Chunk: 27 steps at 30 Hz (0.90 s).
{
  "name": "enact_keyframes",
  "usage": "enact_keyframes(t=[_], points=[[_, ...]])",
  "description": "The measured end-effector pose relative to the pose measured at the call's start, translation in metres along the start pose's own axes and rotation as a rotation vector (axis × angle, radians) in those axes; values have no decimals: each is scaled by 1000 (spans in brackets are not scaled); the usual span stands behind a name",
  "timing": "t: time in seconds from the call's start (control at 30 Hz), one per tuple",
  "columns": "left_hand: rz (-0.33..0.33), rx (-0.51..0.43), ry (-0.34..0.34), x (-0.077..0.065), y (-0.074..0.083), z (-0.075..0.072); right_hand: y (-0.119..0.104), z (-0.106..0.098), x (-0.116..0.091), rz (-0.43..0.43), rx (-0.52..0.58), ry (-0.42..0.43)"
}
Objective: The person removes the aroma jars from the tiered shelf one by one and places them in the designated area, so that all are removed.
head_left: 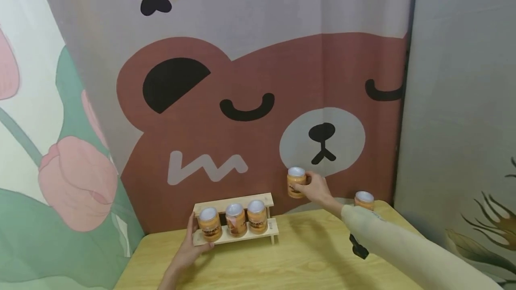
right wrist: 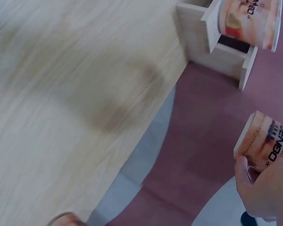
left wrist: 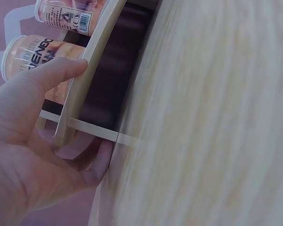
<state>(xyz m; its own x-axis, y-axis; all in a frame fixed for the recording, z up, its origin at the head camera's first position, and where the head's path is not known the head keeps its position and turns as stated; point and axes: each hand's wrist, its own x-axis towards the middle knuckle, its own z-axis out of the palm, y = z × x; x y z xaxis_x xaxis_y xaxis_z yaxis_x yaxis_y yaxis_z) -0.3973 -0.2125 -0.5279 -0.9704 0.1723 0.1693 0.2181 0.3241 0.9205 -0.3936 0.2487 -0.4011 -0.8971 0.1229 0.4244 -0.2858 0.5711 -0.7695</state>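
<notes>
A small two-tier wooden rack [head_left: 238, 239] stands at the back of the table, with three orange printed cans [head_left: 236, 222] in a row on its lower step. My left hand [head_left: 189, 244] grips the rack's left end. In the left wrist view its thumb [left wrist: 66, 73] lies on the front board and the other fingers reach round the end, partly hidden. Right of the rack, my right hand [head_left: 316, 188] holds another orange can [head_left: 296, 186] upright in the air, higher than the rack. The right wrist view shows this held can [right wrist: 269, 143] apart from the rack.
One more orange can [head_left: 364, 199] stands at the table's back right, partly behind the right sleeve. The yellow wood-grain table [head_left: 306, 254] ends against a curtain [head_left: 258, 70] printed with a bear. A grey curtain [head_left: 455, 79] hangs at the right.
</notes>
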Motion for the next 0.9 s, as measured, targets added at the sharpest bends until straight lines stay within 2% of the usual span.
enact_keyframes(t=[0.3,0.5,0.77,0.9], points=[[-13,-11,-10,4,-2,-2,25,-28,-14,18,-59,43],[-33,6,-17,4,-3,-3,53,-42,-25,47,-102,64],[-6,8,-16,1,2,-4,92,-55,-38,57,-51,95],[1,4,-13,1,0,-2,110,-63,-46,82,-110,102]])
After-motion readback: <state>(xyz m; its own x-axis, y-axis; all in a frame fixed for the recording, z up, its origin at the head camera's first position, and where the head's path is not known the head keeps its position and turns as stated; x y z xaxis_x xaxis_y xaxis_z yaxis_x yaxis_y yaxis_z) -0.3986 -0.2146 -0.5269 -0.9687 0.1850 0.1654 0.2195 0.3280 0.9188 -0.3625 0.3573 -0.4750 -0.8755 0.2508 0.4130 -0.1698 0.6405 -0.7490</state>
